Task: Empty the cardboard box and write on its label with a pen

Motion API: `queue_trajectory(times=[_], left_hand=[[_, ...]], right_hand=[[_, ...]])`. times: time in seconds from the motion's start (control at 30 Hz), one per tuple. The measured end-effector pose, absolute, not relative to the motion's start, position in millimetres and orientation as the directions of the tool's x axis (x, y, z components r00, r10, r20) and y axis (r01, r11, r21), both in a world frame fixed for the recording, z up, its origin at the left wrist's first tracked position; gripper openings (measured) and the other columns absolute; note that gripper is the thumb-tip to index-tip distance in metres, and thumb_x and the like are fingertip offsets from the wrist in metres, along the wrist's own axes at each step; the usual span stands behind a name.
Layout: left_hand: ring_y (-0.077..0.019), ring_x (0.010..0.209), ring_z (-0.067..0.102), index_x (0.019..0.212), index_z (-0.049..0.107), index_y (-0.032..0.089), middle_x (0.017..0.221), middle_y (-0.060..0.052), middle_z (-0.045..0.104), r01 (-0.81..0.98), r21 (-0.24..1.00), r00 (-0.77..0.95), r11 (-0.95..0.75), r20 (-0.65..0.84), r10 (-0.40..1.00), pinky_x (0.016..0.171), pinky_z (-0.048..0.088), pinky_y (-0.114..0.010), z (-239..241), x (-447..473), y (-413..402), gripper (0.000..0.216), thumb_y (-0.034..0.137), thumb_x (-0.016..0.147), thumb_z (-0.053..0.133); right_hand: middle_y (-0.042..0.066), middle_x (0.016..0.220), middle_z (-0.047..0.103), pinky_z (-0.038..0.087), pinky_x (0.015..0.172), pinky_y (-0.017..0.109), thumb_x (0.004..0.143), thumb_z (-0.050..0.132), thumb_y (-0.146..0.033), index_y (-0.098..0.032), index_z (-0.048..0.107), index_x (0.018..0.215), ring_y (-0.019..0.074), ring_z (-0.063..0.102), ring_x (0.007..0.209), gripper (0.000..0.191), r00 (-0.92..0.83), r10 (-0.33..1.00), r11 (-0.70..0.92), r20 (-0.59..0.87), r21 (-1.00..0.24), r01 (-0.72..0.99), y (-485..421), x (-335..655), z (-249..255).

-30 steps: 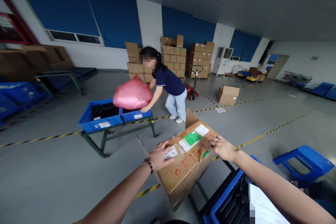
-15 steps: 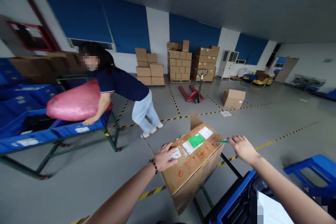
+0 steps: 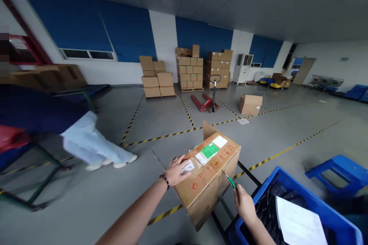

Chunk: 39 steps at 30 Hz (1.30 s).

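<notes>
Frame [image 3: 249, 173] seems to bear the box [image 3: 207, 176] at its far left end, label side up so the print shows, with the bin [image 3: 312, 198] just beside; the supports are partly hidden. The left hand [image 3: 176, 172] lies flat, fingers spread, on the box's left top edge, probably steadying it. The right hand [image 3: 244, 201] grips the green tool [image 3: 230, 182] by its rear, presumably leaving the slim tip free at the top's right edge.
</notes>
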<state>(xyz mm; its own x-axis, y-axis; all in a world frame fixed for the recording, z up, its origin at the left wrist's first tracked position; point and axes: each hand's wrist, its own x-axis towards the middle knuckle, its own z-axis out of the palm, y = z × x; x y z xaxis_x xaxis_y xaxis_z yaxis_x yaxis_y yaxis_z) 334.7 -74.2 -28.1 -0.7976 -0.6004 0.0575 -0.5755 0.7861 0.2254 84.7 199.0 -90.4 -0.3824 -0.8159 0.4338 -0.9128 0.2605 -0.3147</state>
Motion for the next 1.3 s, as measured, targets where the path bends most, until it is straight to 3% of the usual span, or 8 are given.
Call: queue_trajectory(times=[0.3, 0.57, 0.83, 1.0, 1.13, 1.3], left_hand=[[-0.0242, 0.132, 0.039, 0.137, 0.046, 0.028, 0.149, -0.008, 0.031, -0.596, 0.259, -0.771, 0.76, 0.082, -0.632, 0.109, 0.034, -0.042, -56, 360, -96, 0.056, 0.05, 0.086, 0.043], [-0.0227, 0.13, 0.041, 0.136, 0.046, 0.022, 0.148, -0.009, 0.033, -0.56, 0.314, -0.779, 0.766, 0.116, -0.617, 0.11, 0.037, -0.04, -67, 370, -109, 0.055, 0.048, 0.087, 0.042], [-0.0211, 0.135, 0.035, 0.138, 0.044, 0.021, 0.148, -0.009, 0.031, -0.567, 0.288, -0.789, 0.772, 0.078, -0.609, 0.114, 0.032, -0.039, -75, 383, -118, 0.058, 0.05, 0.089, 0.039], [-0.02, 0.138, 0.03, 0.14, 0.041, 0.019, 0.15, -0.009, 0.026, -0.575, 0.301, -0.789, 0.761, 0.041, -0.612, 0.116, 0.028, -0.039, -84, 395, -122, 0.061, 0.051, 0.089, 0.036], [-0.0195, 0.138, 0.029, 0.14, 0.04, 0.018, 0.151, -0.008, 0.027, -0.578, 0.3, -0.79, 0.759, 0.028, -0.613, 0.116, 0.028, -0.04, -90, 403, -133, 0.06, 0.051, 0.09, 0.033], [-0.0204, 0.138, 0.03, 0.14, 0.039, 0.018, 0.15, -0.009, 0.028, -0.567, 0.34, -0.796, 0.75, 0.006, -0.605, 0.116, 0.028, -0.042, -90, 403, -156, 0.062, 0.053, 0.09, 0.033]], right_hand=[[0.01, 0.1, 0.062, 0.053, 0.067, 0.029, 0.097, 0.025, -0.022, -0.013, 0.054, 0.119, 0.0182, 0.065, 0.077, 0.037, -0.448, -0.853, 0.383, 0.266, -0.262, -0.886, 191, 106, -102], [0.013, 0.102, 0.06, 0.054, 0.077, 0.035, 0.089, 0.032, -0.013, -0.008, 0.05, 0.125, 0.0229, 0.063, 0.089, 0.04, -0.419, -0.873, 0.308, 0.25, -0.386, -0.87, 170, 127, -97], [0.012, 0.093, 0.062, 0.055, 0.069, 0.032, 0.093, 0.029, -0.017, -0.009, 0.055, 0.121, 0.0199, 0.063, 0.08, 0.039, -0.397, -0.828, 0.248, 0.396, -0.377, -0.892, 158, 136, -110], [0.015, 0.105, 0.062, 0.054, 0.076, 0.03, 0.085, 0.033, -0.01, -0.009, 0.057, 0.124, 0.0202, 0.063, 0.084, 0.045, -0.37, -0.834, 0.248, 0.409, -0.321, -0.914, 156, 139, -124], [0.017, 0.112, 0.061, 0.054, 0.081, 0.034, 0.075, 0.034, -0.002, -0.009, 0.055, 0.129, 0.0228, 0.062, 0.09, 0.058, -0.38, -0.889, 0.309, 0.256, -0.279, -0.909, 160, 139, -148], [0.014, 0.11, 0.06, 0.052, 0.082, 0.034, 0.077, 0.03, 0.002, -0.012, 0.05, 0.134, 0.0221, 0.06, 0.093, 0.063, -0.46, -0.885, 0.424, 0.067, -0.291, -0.858, 157, 142, -166]])
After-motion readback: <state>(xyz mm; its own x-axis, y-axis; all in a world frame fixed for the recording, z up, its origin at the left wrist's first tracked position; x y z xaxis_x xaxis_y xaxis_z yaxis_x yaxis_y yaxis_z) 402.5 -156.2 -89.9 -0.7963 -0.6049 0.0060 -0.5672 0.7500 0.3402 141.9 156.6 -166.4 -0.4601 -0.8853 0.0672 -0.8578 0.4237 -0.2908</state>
